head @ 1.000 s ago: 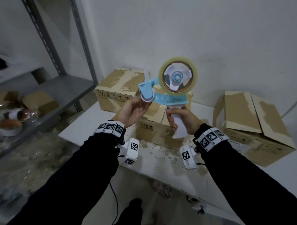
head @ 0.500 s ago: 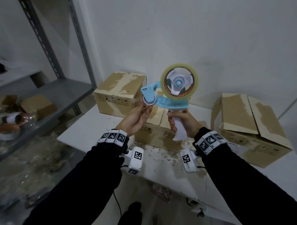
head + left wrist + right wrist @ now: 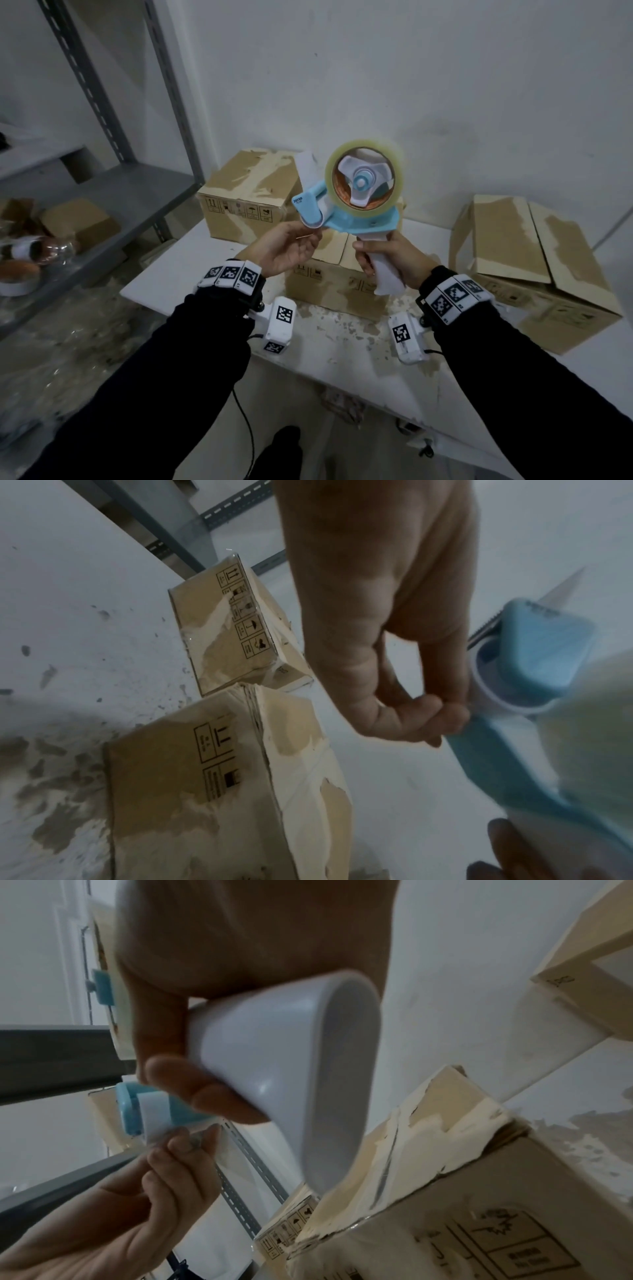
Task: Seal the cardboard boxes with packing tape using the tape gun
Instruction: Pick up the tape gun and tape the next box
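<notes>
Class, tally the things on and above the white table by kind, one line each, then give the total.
Brown cardboard boxes on the white table: 3
Blue-and-white plastic tape guns: 1
Clear packing tape rolls: 1
Total: 5

The tape gun (image 3: 346, 205) now sits a little lower and nearer the person than one second ago, and its roll is turned slightly more upward. The right hand (image 3: 390, 255) comes down with it. The left hand (image 3: 284, 248) changes the most. One second ago its palm was open under the front roller, with the fingers spread. Now the fingers (image 3: 421, 718) are drawn together just under the roller and seem to pinch the loose end of the tape (image 3: 157, 1123) there. The wrist is also more bent. The whole view is tilted a little further down than before, so the boxes appear higher in it.
</notes>
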